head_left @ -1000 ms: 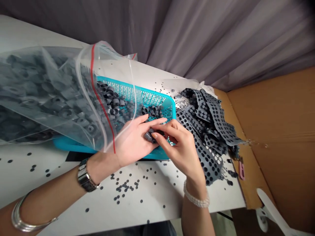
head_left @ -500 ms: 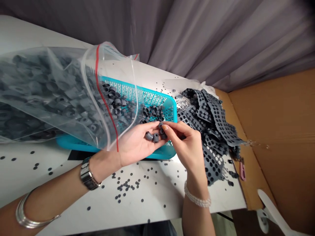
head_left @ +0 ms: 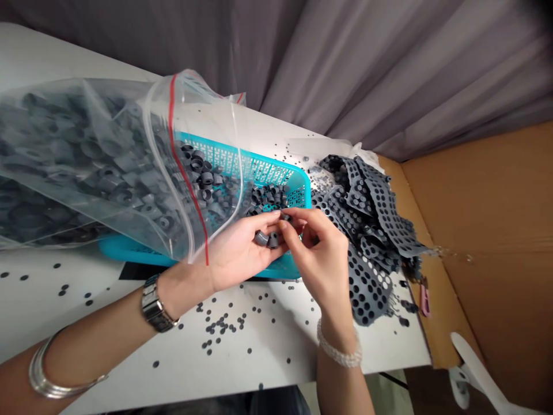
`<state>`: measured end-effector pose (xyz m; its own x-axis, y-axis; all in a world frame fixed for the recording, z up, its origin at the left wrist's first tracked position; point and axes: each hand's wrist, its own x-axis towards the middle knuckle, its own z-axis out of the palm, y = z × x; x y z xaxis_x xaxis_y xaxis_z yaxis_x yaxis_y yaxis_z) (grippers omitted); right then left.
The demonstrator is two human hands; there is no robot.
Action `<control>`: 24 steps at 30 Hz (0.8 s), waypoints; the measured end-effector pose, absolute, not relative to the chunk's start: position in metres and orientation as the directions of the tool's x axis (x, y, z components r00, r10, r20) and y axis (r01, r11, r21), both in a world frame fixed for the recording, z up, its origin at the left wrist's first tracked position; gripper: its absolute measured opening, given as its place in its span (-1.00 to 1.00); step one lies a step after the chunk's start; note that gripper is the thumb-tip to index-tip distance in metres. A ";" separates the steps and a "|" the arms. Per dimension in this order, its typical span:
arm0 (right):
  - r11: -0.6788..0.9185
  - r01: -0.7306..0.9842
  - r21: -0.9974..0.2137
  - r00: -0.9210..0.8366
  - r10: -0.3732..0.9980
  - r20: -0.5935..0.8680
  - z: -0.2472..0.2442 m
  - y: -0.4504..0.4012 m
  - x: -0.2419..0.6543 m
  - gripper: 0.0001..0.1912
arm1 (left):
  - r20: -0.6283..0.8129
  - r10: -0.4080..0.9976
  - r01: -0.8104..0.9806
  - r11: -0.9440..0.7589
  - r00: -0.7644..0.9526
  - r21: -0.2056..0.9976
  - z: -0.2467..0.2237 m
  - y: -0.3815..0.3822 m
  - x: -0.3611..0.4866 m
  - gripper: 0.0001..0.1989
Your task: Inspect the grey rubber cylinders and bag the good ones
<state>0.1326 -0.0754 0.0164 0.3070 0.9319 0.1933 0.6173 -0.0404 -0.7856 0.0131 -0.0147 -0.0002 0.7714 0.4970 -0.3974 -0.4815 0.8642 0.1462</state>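
Bag (head_left: pixel 86 167) bears a red stripe (head_left: pixel 171 118); right fingers (head_left: pixel 292 237) pinch one cap (head_left: pixel 286 217), left fingers (head_left: pixel 264 219), parted, cradle two.

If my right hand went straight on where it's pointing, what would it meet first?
Probably your left hand, just past the small grey part in your right hand; depth is hard to judge.

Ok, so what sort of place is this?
Most likely a small workshop or hand-work bench: there's a large zip bag full of small grey parts, a turquoise basket with more of them, and a heap of dark perforated sheets.
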 end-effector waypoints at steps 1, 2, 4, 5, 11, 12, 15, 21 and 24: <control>-0.070 0.543 -0.837 0.348 0.926 0.147 0.015 -0.075 0.134 -0.83 | -0.387 0.495 -0.479 0.866 0.778 0.145 0.001 -0.015 0.013 -0.75; -0.095 0.446 -0.890 0.384 0.919 0.094 0.014 -0.075 0.136 -0.82 | -0.381 0.492 -0.478 0.867 0.783 0.139 0.002 -0.015 0.013 -0.75; -0.118 0.215 -0.969 0.420 0.907 -0.017 0.013 -0.074 0.142 -0.79 | -0.387 0.489 -0.486 0.867 0.782 0.112 0.004 -0.015 0.013 -0.76; -0.119 0.095 -0.988 0.417 0.906 -0.069 0.012 -0.074 0.145 -0.78 | -0.397 0.489 -0.494 0.864 0.777 0.097 0.005 -0.015 0.013 -0.76; -0.143 -0.405 -0.903 0.274 0.923 -0.269 0.015 -0.070 0.161 -0.79 | -0.453 0.476 -0.499 0.863 0.754 0.077 0.015 -0.014 0.013 -0.59; -0.148 -0.448 -0.882 0.251 0.925 -0.283 0.015 -0.069 0.162 -0.80 | -0.449 0.479 -0.499 0.863 0.754 0.084 0.016 -0.014 0.013 -0.57; -0.161 -0.521 -0.838 0.204 0.930 -0.305 0.016 -0.069 0.165 -0.80 | -0.433 0.491 -0.509 0.857 0.756 0.085 0.015 -0.014 0.011 -0.55; -0.162 -0.589 -0.791 0.137 0.945 -0.296 0.019 -0.071 0.169 -0.81 | -0.410 0.487 -0.483 0.867 0.772 0.121 0.010 -0.013 0.009 -0.52; -0.159 -0.579 -0.800 0.115 0.955 -0.273 0.020 -0.072 0.169 -0.75 | -0.418 0.486 -0.464 0.871 0.767 0.161 0.011 -0.014 0.009 -0.52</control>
